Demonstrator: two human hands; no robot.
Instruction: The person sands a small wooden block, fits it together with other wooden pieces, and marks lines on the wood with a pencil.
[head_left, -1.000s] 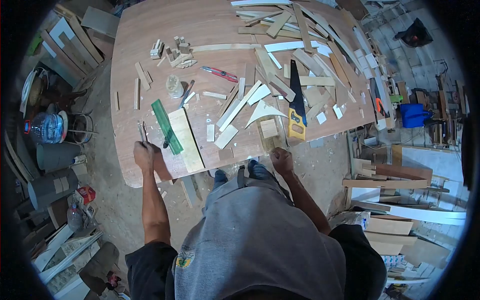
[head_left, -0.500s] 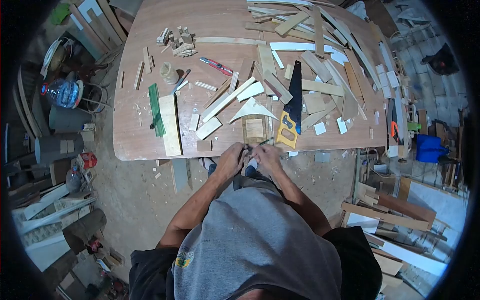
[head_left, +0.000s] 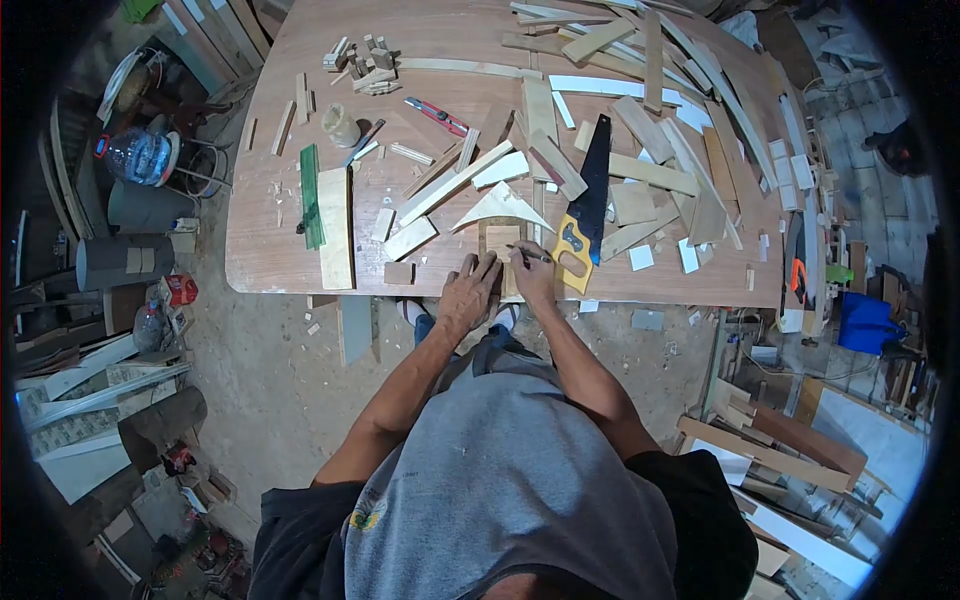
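My left hand [head_left: 470, 291] lies on the table's front edge, fingers stretched forward against the left side of a small flat wooden board [head_left: 503, 237]. A lighter square of wood shows on that board. In my right hand [head_left: 533, 272] a thin dark pencil [head_left: 522, 251] is pinched, its tip over the board. The fingers partly cover the board's near end. Just beyond it lies a pale curved triangular wood piece [head_left: 503, 204]. To the right of my right hand is a handsaw [head_left: 585, 200] with a yellow handle.
The wooden table [head_left: 290, 240] bears many offcuts, heaped at the back right. At left lie a green strip [head_left: 311, 195], a pale board [head_left: 337, 230] and a jar [head_left: 341, 127]. A red utility knife [head_left: 436, 116] rests mid-table. More planks [head_left: 770, 450] lie on the floor at right.
Both hands have moved forward from the table edge onto the board. The left hand has opened out flat, and the pencil now points at the board. The view has shifted slightly.
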